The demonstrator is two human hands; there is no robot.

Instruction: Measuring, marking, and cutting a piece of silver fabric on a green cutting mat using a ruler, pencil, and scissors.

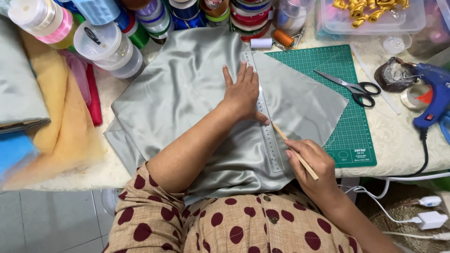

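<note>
The grey satin point(187, 98) lies mid-table, partly over the green mat point(349, 89). The left hand point(243, 93) presses flat, fingers spread, on the clear ruler point(265, 117). The right hand point(311, 164) pinches a pencil point(293, 150) against the ruler's edge. Ribbon spools point(154, 18) are cut off at the top.

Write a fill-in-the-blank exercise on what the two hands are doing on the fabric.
1. The left hand presses a clear ____ flat on the grey-green satin fabric.
2. The right hand holds a thin wooden ____ against that tool's edge.
3. The black-handled scissors lie on the green cutting ____.
4. The blue glue gun lies at the table's ____ side.

Missing words: ruler; pencil; mat; right
</note>
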